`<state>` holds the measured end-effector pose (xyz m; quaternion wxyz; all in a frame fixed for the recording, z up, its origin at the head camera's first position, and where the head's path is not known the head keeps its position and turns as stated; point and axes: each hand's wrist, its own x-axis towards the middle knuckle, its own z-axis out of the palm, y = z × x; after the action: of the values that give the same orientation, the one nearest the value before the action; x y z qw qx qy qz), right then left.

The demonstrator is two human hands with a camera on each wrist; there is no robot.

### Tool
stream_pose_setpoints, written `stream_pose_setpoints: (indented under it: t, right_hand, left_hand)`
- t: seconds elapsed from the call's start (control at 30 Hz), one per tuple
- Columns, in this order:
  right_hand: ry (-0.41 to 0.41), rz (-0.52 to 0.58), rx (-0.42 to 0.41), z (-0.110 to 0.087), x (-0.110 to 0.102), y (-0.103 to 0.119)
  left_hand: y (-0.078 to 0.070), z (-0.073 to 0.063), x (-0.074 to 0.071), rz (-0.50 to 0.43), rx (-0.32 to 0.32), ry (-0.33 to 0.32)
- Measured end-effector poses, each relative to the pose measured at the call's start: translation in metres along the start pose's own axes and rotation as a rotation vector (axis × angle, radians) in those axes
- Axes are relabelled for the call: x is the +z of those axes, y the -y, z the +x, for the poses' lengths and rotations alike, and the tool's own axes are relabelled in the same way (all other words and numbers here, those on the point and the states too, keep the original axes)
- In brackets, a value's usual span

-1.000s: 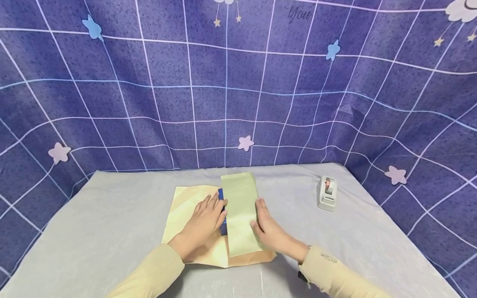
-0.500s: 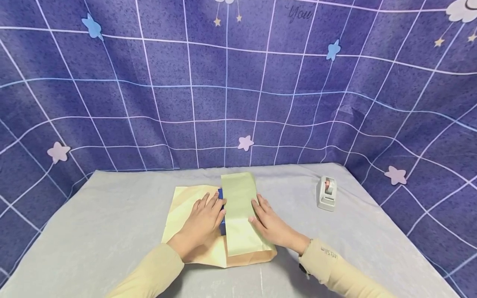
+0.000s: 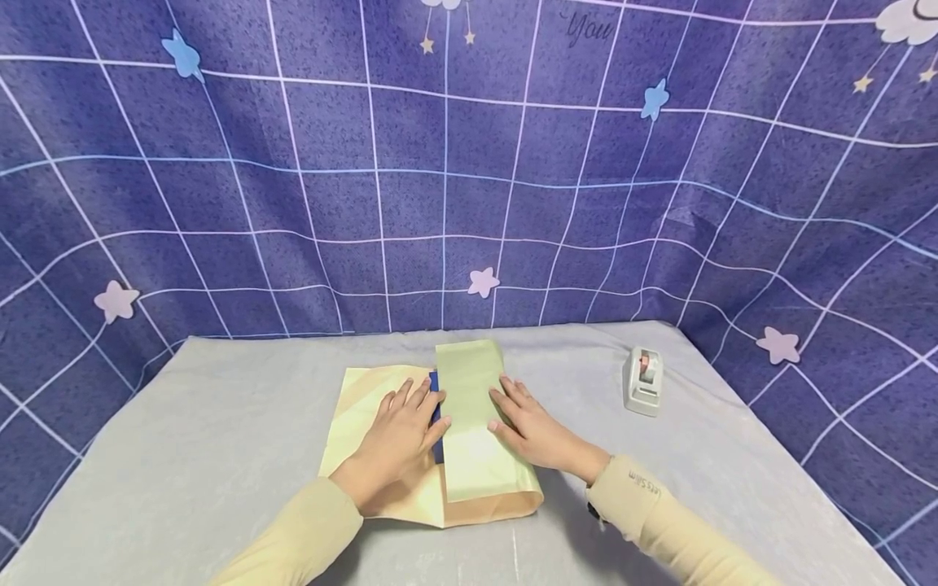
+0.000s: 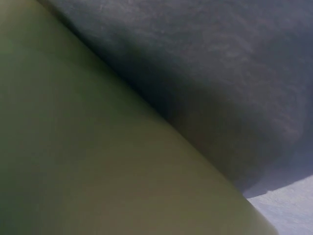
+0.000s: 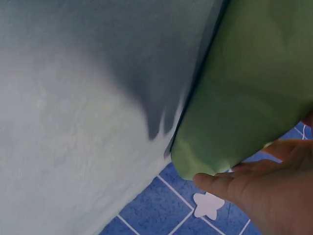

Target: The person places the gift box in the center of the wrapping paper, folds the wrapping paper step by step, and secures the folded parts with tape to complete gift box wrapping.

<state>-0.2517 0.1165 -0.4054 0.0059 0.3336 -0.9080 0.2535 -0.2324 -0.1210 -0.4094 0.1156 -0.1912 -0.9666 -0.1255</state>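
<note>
A sheet of wrapping paper, pale yellow inside [image 3: 355, 407], lies under a blue flat-sided object [image 3: 438, 450]. Its right part is folded over as a light green flap [image 3: 469, 382], so only a narrow blue strip shows. My left hand [image 3: 396, 435] rests flat across the blue object's left side and the paper, its thumb near the flap's edge. With fingers extended, my right hand [image 3: 538, 431] rests on the flap's rounded right edge. In the right wrist view, the fingers touch the green paper [image 5: 244, 98]. The left wrist view holds only a blurred greenish surface and cloth.
A white tape dispenser [image 3: 644, 381] with a reddish roll stands on the right of the table, beyond my right hand. Pale grey cloth [image 3: 242, 431] covers the table. Behind it hangs a blue gridded curtain [image 3: 410, 203] with stars.
My right hand has shifted slightly from the fold's side onto the flap, its fingers reaching farther left. The left hand has stayed nearly still; its thumb has moved a little toward the flap.
</note>
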Motion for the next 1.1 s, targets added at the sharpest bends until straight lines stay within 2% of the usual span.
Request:
stream_pose_setpoints:
  t: [0.27, 0.53, 0.73, 0.87, 1.1]
  right_hand:
    - [-0.013, -0.118, -0.055, -0.001, -0.005, 0.001]
    - [-0.006, -0.111, -0.091, 0.000, -0.009, -0.001]
    - [-0.013, -0.151, -0.133, -0.002, -0.013, -0.003]
    - [0.009, -0.167, -0.133, -0.004, -0.012, -0.005]
    - [0.010, -0.164, -0.136, -0.004, -0.012, -0.005]
  left_hand:
    - [0.000, 0.001, 0.001, -0.008, -0.023, 0.005]
    - [-0.001, 0.001, 0.001, -0.025, -0.036, -0.009]
    - [-0.001, 0.001, 0.002, -0.024, -0.031, -0.025]
    - [-0.001, 0.000, 0.001, -0.017, -0.029, -0.034]
    - [0.001, -0.002, -0.005, -0.006, -0.033, 0.029]
